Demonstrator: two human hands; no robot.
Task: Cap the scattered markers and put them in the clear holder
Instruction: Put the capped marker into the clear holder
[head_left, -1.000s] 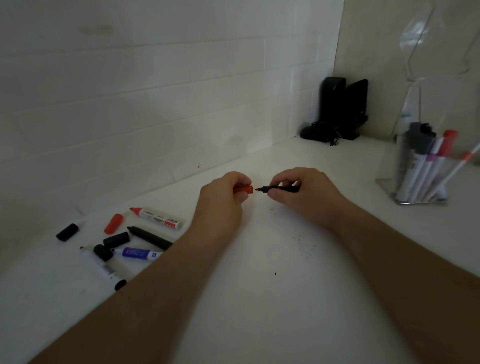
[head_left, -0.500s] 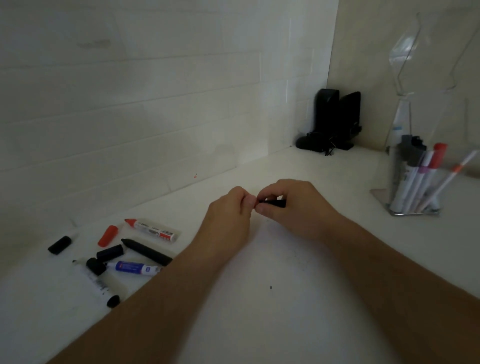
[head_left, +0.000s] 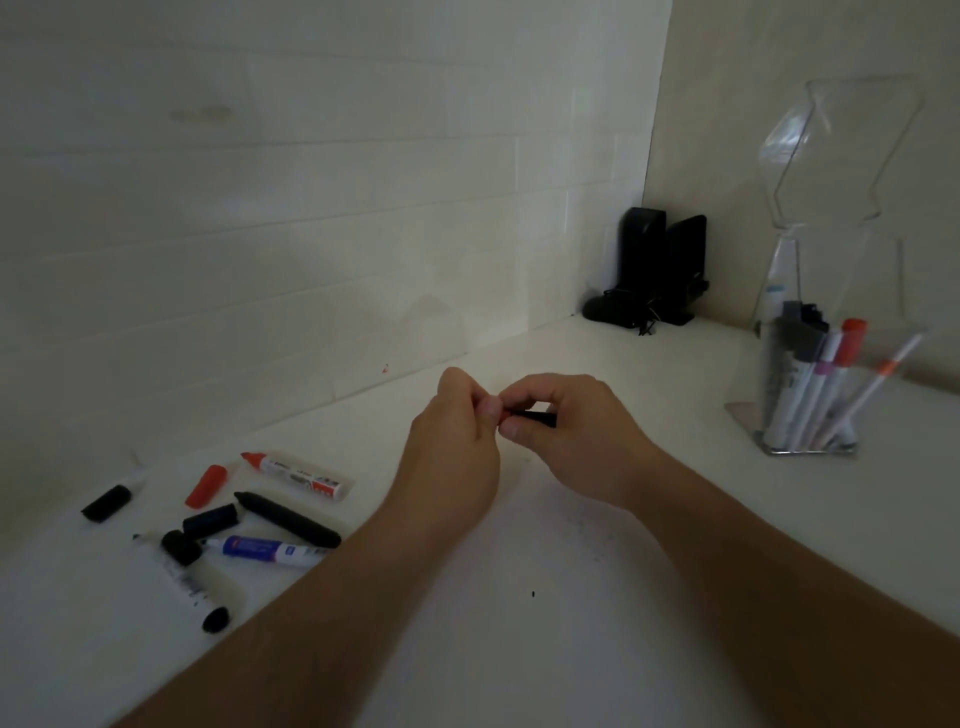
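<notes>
Toward the left edge of the white desk (head_left: 519, 649) lay the scattered markers still waiting: a loose black cap (head_left: 106, 503), a loose red cap (head_left: 206, 486), an uncapped red-tipped white marker (head_left: 296, 475), an uncapped black marker (head_left: 288, 519), a blue-labelled white marker (head_left: 265, 551) and a thin white pen (head_left: 187, 582).

At the middle of the desk, the gap seen a second earlier between cap and tip had closed. The left hand (head_left: 457, 441), fingers curled, hid the small red cap in its pinch. Its fingertips met the right hand (head_left: 566, 431), which gripped a slim black pen (head_left: 532, 417), only a short stretch showing. The capping looked done or nearly so.

Near the right edge stood the clear acrylic holder (head_left: 810, 395), already holding several capped markers; this pen likely belonged there next.
</notes>
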